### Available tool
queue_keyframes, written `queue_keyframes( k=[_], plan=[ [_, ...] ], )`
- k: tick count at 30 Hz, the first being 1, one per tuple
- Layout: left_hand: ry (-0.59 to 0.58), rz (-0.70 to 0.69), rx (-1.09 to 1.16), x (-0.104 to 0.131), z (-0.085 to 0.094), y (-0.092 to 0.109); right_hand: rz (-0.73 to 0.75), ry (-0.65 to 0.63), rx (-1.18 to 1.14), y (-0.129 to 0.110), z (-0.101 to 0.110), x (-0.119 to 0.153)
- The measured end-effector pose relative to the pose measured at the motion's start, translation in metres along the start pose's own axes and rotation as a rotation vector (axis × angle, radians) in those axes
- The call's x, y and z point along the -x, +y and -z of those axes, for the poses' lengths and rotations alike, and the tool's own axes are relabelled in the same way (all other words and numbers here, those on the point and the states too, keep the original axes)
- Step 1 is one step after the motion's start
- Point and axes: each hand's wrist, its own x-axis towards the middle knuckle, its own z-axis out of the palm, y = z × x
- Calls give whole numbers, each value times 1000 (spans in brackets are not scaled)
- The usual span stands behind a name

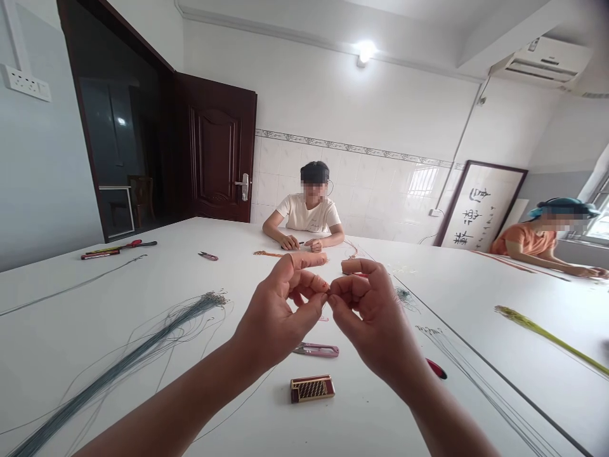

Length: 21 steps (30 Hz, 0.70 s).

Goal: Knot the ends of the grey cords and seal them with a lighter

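Note:
Above the white table (257,412), my left hand (278,304) and my right hand (371,311) meet with thumb and finger pinched together. What lies between the fingertips is too small to make out; a tiny red spot shows by the left fingertips. Just below the hands are pink-handled thread snips (323,350), partly hidden by my left hand. Closer to me sits a dark red and gold lighter (313,388). A long bundle of grey-green cords (164,331) stretches along my left side. Thin grey cords (480,368) run past my right forearm.
Across the table sits a person in a white shirt (309,212); another in orange (526,238) is at far right. Red-handled tools (118,247) and small snips (208,256) lie at left. A yellow-green cord bundle (547,333) is at right, beyond a table seam.

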Motion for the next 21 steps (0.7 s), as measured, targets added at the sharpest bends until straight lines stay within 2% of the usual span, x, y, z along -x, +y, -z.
queue_keyframes(
  k=[3, 6, 9, 12, 15, 18, 21],
  plan=[
    [12, -12, -48, -1, 2, 1, -22, -28, 4, -2, 1, 0],
    [45, 38, 25, -2, 2, 2, -39, -39, -38, -4, 0, -1],
    [95, 81, 137, -2, -1, 4, -152, -84, -192, -6, -5, -2],
    [136, 94, 225, -2, -4, 3, -296, -200, -393, -6, -13, 0],
    [176, 71, 295, -5, -2, -2, -393, -261, -546, -4, -18, 2],
    [355, 15, 323, -20, 10, -8, -460, -247, -711, -5, -14, 1],
    [525, 39, 330, -47, 29, -13, -452, -178, -784, -14, -1, -3]
  ],
)
